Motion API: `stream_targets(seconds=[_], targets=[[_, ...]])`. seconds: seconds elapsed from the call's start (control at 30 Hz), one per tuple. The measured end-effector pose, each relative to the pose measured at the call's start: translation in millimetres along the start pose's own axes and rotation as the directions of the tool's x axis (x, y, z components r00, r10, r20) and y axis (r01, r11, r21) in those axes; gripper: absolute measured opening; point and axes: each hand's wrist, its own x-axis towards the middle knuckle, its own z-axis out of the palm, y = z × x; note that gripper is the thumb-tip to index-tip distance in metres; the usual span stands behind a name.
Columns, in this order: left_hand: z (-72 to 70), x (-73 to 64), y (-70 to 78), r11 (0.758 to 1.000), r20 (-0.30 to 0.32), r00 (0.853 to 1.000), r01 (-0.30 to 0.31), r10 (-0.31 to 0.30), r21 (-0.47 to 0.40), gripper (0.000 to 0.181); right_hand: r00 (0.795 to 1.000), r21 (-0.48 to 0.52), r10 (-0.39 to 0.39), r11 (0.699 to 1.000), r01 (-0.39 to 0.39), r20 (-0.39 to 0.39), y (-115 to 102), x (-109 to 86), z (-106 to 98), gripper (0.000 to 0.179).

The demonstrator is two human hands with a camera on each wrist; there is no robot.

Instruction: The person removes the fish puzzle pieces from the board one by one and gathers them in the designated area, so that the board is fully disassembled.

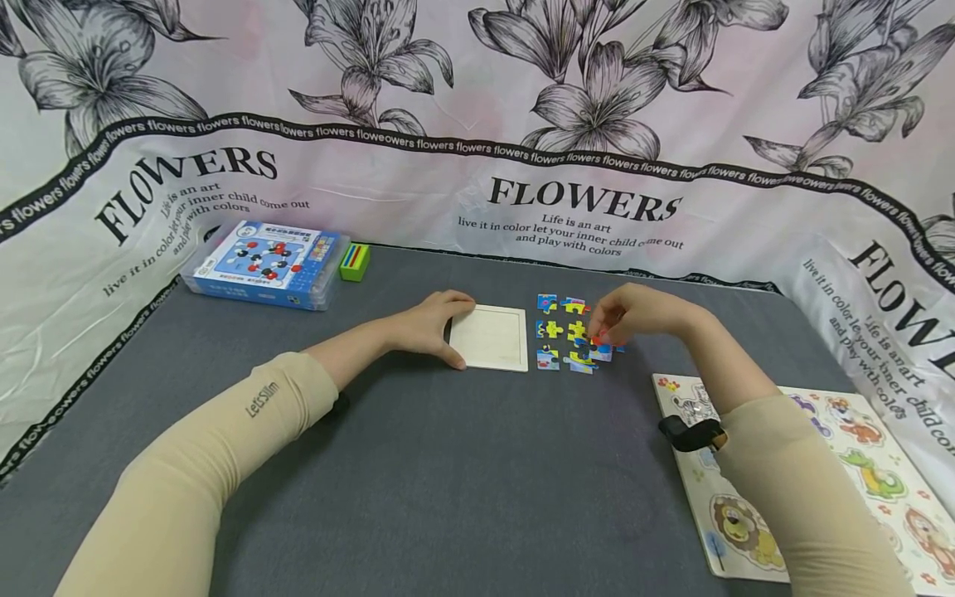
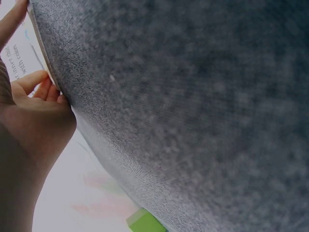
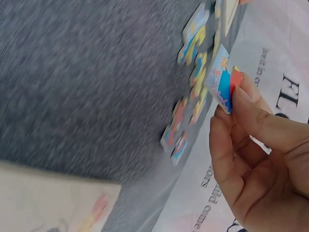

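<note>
In the head view, my left hand (image 1: 424, 324) grips the left side of a small, pale wooden puzzle tray (image 1: 490, 338), thumb at the near corner and fingers at the far one. The tray lies flat with nothing in it. My right hand (image 1: 636, 313) pinches a jigsaw piece (image 3: 220, 83) between thumb and fingers. That piece is pale blue, blue and red, with a starfish printed on it. Several other jigsaw pieces (image 1: 548, 330), mostly yellow and blue, lie in columns just right of the tray, partly hidden by the right hand.
A wooden animal board (image 1: 705, 489) lies at the near right, under the right forearm. At the back left sit a blue-and-white boxed set (image 1: 261, 264) and a small green box (image 1: 356, 263). Behind the grey tabletop (image 1: 448, 481) hangs a flower-print cloth (image 1: 418, 182).
</note>
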Motion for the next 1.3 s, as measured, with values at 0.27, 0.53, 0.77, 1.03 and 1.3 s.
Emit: stream_targets(seconds=[0.27, 0.53, 0.77, 1.03, 1.3], targets=[[0.1, 0.2, 0.9, 1.0, 0.004, 1.0, 0.003, -0.003, -0.002, 0.101, 0.994, 0.03, 0.082, 0.996, -0.084, 0.075, 16, -4.4, -2, 0.02], [0.8, -0.1, 0.4, 1.0, 0.002, 1.0, -0.003, 0.003, -0.001, 0.101, 0.99, 0.031, 0.113, 0.993, -0.116, 0.087, 22, -0.4, 2, 0.018], [1.7, 1.0, -0.4, 1.0, 0.002, 1.0, -0.007, 0.007, -0.002, 0.101, 0.992, -0.026, 0.117, 0.993, -0.117, 0.036, 21, -0.2, 7, 0.014], [1.8, 1.1, 0.5, 1.0, 0.012, 1.0, -0.003, 0.003, -0.001, 0.101, 0.991, -0.065, 0.132, 0.989, -0.134, -0.028, 17, -1.5, 11, 0.01], [3.9, 1.5, -2.0, 1.0, 0.002, 1.0, -0.019, 0.019, -0.007, 0.101, 0.988, -0.112, 0.122, 0.985, -0.132, -0.093, 14, -3.4, 11, 0.009]])
